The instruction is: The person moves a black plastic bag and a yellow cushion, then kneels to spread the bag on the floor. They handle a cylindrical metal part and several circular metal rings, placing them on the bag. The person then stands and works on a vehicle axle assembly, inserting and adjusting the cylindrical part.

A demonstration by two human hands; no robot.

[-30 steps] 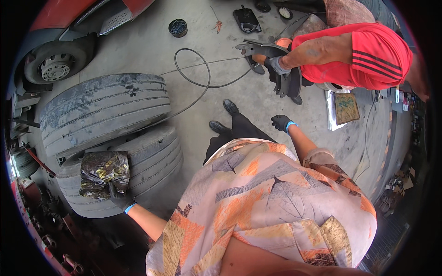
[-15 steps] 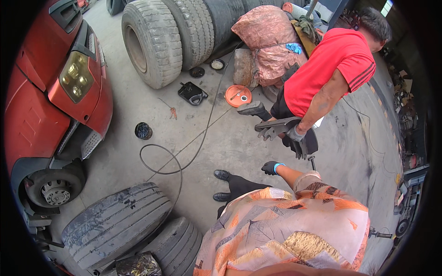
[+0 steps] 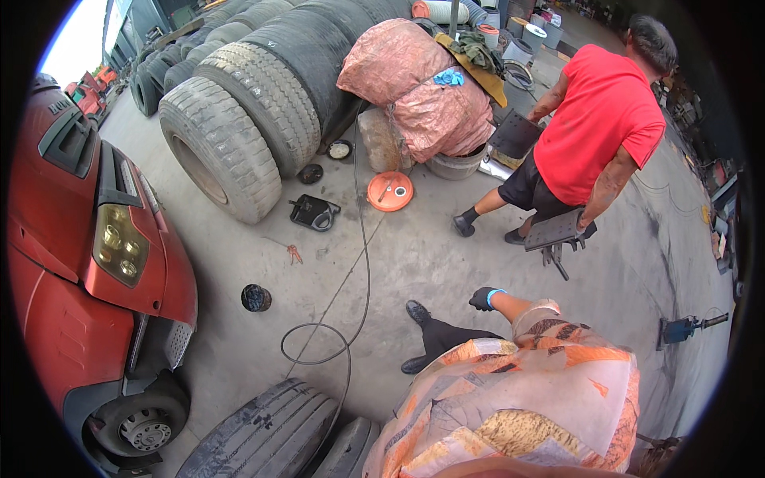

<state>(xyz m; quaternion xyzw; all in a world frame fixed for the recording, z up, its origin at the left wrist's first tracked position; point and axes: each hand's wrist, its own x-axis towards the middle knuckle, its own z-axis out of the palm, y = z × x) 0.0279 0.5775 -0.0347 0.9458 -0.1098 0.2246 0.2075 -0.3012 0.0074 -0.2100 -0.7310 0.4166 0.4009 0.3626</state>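
R hand [image 3: 483,299] in dark glove, empty, loosely curled; L hand unseen; orange round lid [image 3: 390,191] nr pink sack [image 3: 414,80]

Daylit concrete yard floor [image 3: 430,255] with a row of big worn tyres [image 3: 239,119] and a red truck [image 3: 72,263].

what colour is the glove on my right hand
Black glove with a blue cuff, seen in the head view.

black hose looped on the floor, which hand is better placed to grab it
Probably right: the black-gloved right hand shows empty near the black hose; the left hand is out of view.
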